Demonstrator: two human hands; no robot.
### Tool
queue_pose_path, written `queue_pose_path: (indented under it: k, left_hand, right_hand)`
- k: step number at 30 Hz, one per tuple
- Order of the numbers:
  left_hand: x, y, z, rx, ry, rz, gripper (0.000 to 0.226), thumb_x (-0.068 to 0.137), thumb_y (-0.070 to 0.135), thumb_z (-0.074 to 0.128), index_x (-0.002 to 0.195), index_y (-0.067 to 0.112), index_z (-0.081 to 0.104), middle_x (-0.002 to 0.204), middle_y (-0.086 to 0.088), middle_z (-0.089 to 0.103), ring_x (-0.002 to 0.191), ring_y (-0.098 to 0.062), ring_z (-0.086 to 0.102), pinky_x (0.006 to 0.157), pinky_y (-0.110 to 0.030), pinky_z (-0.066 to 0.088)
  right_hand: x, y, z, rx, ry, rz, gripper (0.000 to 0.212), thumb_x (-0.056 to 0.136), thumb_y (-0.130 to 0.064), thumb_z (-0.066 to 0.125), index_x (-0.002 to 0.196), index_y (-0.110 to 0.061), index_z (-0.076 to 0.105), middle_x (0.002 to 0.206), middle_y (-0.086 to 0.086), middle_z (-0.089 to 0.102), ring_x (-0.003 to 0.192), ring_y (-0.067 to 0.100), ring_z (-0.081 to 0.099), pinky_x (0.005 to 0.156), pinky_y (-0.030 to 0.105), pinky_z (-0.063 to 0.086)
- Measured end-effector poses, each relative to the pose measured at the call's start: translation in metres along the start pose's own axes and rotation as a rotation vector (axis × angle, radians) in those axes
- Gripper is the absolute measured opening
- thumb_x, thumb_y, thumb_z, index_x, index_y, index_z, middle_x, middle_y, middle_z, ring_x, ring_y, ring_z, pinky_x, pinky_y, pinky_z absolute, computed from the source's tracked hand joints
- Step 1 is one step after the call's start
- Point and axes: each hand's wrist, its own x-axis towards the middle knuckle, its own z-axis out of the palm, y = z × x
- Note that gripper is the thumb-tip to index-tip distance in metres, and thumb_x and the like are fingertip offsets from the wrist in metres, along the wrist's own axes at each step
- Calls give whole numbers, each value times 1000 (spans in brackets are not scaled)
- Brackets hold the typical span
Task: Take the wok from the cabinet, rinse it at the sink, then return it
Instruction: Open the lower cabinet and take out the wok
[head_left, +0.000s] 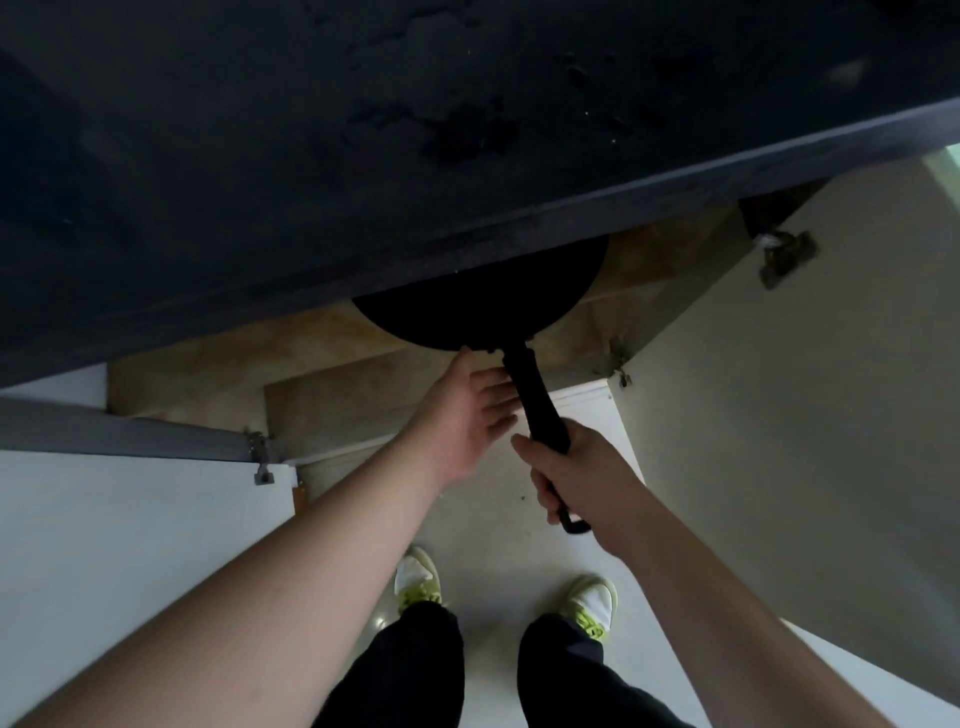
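One wok (483, 301) (right hand (587, 478) clenched round handle (540, 410)), left hand (467, 415) spread.

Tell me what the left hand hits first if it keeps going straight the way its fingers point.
Probably the wok: the left hand is open, its fingertips already at the pan's near rim beside the handle. Actual contact is unclear.

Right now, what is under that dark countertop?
Under the countertop is an open cabinet holding a black wok. The right hand grips its handle. The wok's far half is hidden by the counter.
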Motion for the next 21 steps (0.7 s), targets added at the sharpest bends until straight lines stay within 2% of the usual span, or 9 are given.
queue_pose_path:
  k: [3, 6, 11, 14, 17, 19, 21]
  left_hand:
    - [2, 4, 15, -91, -47, -86, 65, 96, 58, 32, 121, 2, 53, 120, -20, 63, 108, -28, 62, 97, -37, 46]
    - [5, 5, 26, -175, -57, -123, 65, 95, 56, 38, 122, -1, 51, 113, -20, 64, 101, -26, 64, 96, -38, 47]
    - [0, -8, 28, -174, -82, -192, 44, 89, 48, 58, 99, 5, 59, 88, -9, 75, 84, -19, 72, 84, -38, 54]
    - [-5, -14, 24, -117, -94, -245, 29, 90, 36, 62, 92, 8, 59, 81, -8, 75, 74, -17, 73, 80, -37, 55]
    - [-12, -18, 25, -106, -87, -273, 23, 90, 29, 61, 80, 9, 56, 71, -6, 72, 60, -16, 71, 80, -38, 54]
    - [-14, -18, 25, -102, -68, -279, 26, 89, 26, 63, 70, 11, 55, 64, -4, 67, 53, -15, 67, 82, -40, 54]
    - [-20, -19, 24, -72, -59, -300, 28, 88, 26, 64, 66, 12, 53, 58, -2, 63, 49, -14, 64, 76, -35, 54]
  right_hand:
    - [-10, 1, 0, -20, 9, 8, 25, 95, -32, 60, 75, -18, 52, 49, -2, 54, 38, 13, 46, 41, 21, 44]
    - [-16, 3, 2, 20, -25, 23, 23, 95, -29, 60, 78, -15, 54, 53, 1, 58, 42, 15, 51, 46, 25, 49]
    - [-25, 2, 6, 305, -142, 146, 9, 93, -6, 59, 96, 1, 63, 75, 14, 71, 62, 21, 69, 65, 29, 62]
    - [-27, -3, 7, 341, -188, 222, 6, 91, -5, 58, 91, -2, 64, 71, 13, 70, 55, 18, 64, 54, 25, 55]
    - [-30, -2, 14, 277, -80, 199, 7, 88, -8, 57, 81, -8, 59, 56, 3, 57, 44, 14, 49, 46, 25, 43]
    - [-34, 1, 19, 180, -16, 132, 11, 87, -10, 55, 76, -10, 57, 52, 0, 54, 41, 12, 47, 44, 25, 44]
    - [-42, 3, 21, 101, 13, 83, 14, 85, -10, 54, 71, -10, 54, 51, -1, 53, 41, 12, 46, 44, 26, 46]
